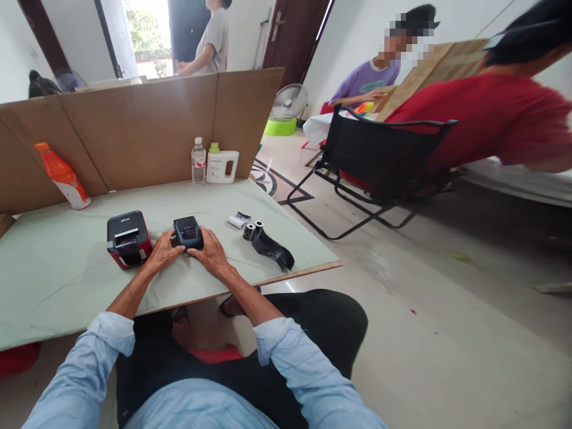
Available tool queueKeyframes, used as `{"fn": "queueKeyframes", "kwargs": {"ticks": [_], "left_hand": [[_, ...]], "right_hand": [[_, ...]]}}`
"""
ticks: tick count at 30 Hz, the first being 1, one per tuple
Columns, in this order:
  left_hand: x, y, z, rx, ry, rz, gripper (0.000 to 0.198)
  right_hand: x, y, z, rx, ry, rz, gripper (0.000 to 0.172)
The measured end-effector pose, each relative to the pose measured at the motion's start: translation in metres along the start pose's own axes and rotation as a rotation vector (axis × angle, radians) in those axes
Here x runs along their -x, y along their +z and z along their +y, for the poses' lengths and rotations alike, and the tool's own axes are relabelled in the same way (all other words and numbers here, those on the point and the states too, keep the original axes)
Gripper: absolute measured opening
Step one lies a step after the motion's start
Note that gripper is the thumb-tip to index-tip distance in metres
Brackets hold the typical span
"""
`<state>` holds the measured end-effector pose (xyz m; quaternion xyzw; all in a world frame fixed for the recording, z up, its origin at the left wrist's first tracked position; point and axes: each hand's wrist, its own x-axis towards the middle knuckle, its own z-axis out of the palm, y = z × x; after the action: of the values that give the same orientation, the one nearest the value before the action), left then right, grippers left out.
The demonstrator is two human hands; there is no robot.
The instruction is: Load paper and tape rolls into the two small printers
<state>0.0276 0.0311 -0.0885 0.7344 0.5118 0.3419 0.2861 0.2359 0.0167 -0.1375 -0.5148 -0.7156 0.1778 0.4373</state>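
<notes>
Between my two hands is a small black device that looks like a portable receipt printer [188, 232]. My left hand [166, 250] grips its left side and my right hand [211, 251] its right side, thumbs at the near edge. Left of them stands a larger red and black label printer [129, 238]. To the right lie two small rolls [254, 230] with a dark strip [273, 250] trailing toward the table edge. A white roll with black print [239, 220] rests just behind them.
A cardboard panel [147, 128] closes off the table's [53, 286] far side. Before it stand an orange bottle [65, 177], a clear water bottle [198, 162] and a white jug [222, 167]. A folding chair [379, 152] holds a person in red [482, 116]; a fan [289, 102] stands behind.
</notes>
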Motion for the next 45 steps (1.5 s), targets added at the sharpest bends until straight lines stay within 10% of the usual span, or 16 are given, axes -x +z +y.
{"fn": "queueKeyframes", "kwargs": {"ticks": [34, 45], "left_hand": [[-0.008, -0.002, -0.003, -0.038, -0.037, 0.074, 0.054], [0.002, -0.001, 0.027, -0.125, -0.001, 0.136, 0.034]], "right_hand": [[-0.016, -0.015, -0.004, -0.011, 0.037, -0.137, 0.090], [-0.013, -0.010, -0.001, -0.023, -0.040, -0.079, 0.099]]}}
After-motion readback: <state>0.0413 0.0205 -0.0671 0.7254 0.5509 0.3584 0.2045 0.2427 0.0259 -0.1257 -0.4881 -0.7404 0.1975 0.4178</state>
